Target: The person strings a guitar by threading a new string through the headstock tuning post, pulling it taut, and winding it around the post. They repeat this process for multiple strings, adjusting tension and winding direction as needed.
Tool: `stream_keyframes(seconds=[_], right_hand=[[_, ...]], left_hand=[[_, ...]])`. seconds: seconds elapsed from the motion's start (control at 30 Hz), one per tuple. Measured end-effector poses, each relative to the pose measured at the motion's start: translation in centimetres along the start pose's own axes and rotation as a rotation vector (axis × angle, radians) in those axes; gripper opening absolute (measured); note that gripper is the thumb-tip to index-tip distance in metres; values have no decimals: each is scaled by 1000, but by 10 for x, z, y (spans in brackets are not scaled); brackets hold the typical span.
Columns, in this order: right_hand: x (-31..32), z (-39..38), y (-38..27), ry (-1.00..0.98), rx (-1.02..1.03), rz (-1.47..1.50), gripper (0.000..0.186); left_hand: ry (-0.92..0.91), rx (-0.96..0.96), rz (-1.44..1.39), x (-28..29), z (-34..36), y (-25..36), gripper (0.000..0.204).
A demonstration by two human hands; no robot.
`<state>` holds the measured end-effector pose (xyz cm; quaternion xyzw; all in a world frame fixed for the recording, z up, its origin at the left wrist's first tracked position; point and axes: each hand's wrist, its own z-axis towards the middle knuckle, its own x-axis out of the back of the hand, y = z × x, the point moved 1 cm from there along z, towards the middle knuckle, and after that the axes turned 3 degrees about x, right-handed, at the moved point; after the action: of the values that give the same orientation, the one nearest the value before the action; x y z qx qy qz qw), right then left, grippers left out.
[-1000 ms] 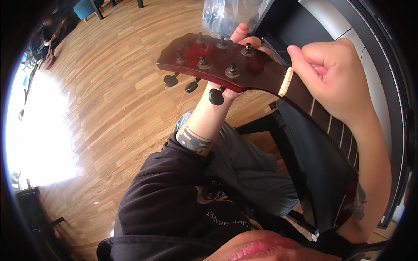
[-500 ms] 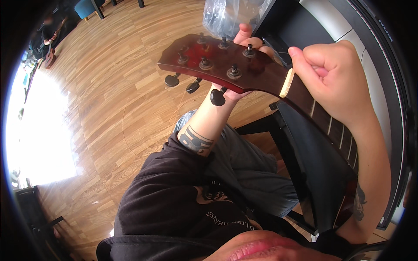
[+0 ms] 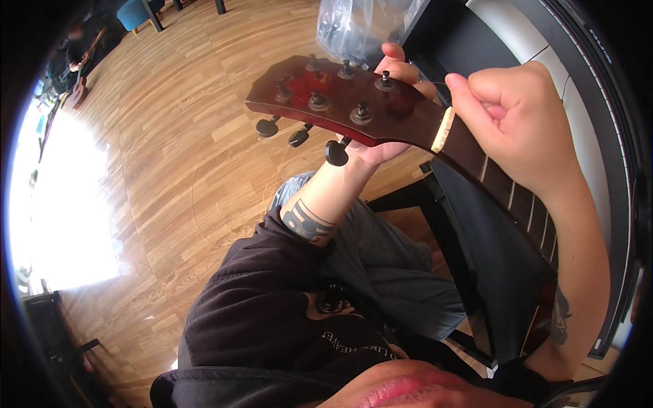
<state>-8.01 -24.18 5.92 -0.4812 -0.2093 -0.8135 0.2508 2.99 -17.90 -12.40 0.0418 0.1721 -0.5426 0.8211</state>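
Observation:
A dark red guitar headstock [image 3: 333, 102] with several black tuning pegs is held up in front of me. My left hand [image 3: 384, 151] reaches beneath it, the palm under its near edge and the fingers curled up on the far side. A pale nut [image 3: 443, 130] crosses the top of the dark fretboard [image 3: 500, 173], where no strings show over the frets. Just beyond the nut, my right hand [image 3: 513, 112] is closed in a fist beside the neck. A thin dark string [image 3: 437, 83] seems to run from its thumb toward the left fingers; its ends are hidden.
A keyboard [image 3: 588, 170] curves along the right side. At the top stands a clear plastic bag [image 3: 360, 27]. A black stand frame [image 3: 435, 224] lies below the neck, and loose strings [image 3: 197, 197] rest on the wooden floor. Far left, a person holds a small guitar [image 3: 78, 93].
The headstock has tilted slightly. My left hand has shifted a little to the right along its underside, and my right fist has moved slightly left.

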Motion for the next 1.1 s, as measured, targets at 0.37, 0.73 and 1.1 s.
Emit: stream_keyframes(seconds=[0.37, 0.73, 1.1], right_hand=[[1, -1, -2, -12, -34, 9, 49], [0, 0, -2, -8, -28, 19, 48], [1, -1, -1, -17, -47, 21, 48]], left_hand=[[356, 16, 263, -9, -21, 19, 48], [140, 22, 34, 5, -18, 24, 66], [343, 57, 233, -13, -18, 21, 37]])
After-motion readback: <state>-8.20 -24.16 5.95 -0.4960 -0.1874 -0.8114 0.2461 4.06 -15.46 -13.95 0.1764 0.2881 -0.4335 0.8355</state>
